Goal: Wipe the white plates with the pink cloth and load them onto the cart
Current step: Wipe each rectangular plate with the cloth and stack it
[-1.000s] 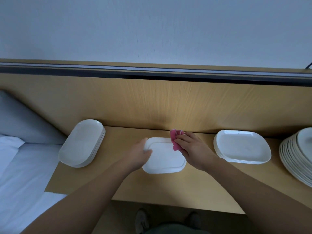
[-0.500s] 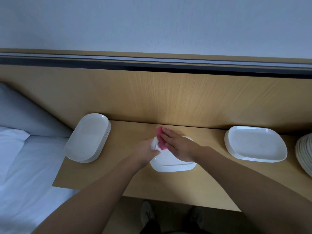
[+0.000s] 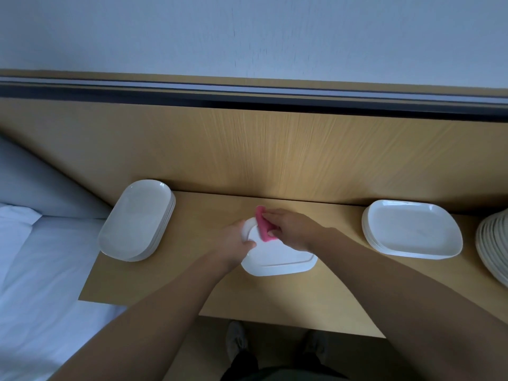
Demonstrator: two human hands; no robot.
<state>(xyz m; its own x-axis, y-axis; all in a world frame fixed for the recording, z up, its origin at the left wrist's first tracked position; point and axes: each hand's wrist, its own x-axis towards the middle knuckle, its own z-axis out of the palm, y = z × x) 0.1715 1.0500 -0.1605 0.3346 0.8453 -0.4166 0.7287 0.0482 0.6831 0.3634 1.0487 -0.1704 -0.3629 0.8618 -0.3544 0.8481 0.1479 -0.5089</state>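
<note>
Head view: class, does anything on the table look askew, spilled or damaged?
Nothing is spilled or broken. The oval stack sits slanted and seems to overhang the left edge of the table, above the bed. The round stack at right looks fanned rather than squared.

Head view: wide-angle, worn on head, facing forward and steeply down. Near range over table (image 3: 275,303). Left grip (image 3: 236,240) on white plate (image 3: 277,259) and right grip (image 3: 294,229) on pink cloth (image 3: 262,226) at centre. Oval plate stack (image 3: 137,221) at 9 o'clock, square plate stack (image 3: 412,229) at 3 o'clock. Wall (image 3: 247,37) at 12, bed (image 3: 41,270) at 8, shoes (image 3: 236,339) at 6.
</note>
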